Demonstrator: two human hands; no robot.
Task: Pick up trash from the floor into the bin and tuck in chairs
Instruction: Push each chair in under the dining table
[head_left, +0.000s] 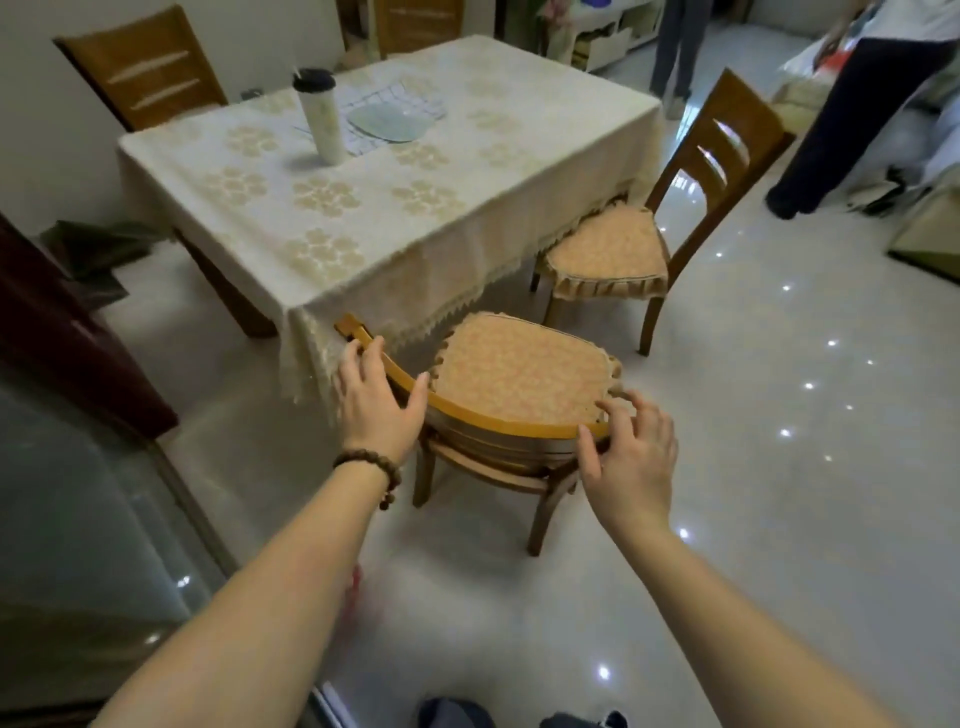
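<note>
A wooden chair with an orange seat cushion (519, 369) stands just off the near corner of the table (415, 218), its curved backrest rail (498, 423) toward me. My left hand (374, 400) lies over the left part of that rail, fingers across the top and thumb on the seat side. My right hand (628, 452) holds the rail's right end, fingers curled over it and thumb against it. A second cushioned chair (608, 254) stands pulled out at the table's right side. No bin is in view.
A tall white bottle (322, 117) and a glass plate (389, 122) sit on the tablecloth. Another chair (145, 67) is at the far left side. Dark green sheeting (88, 249) lies on the floor left. Two people (857, 114) stand at the right.
</note>
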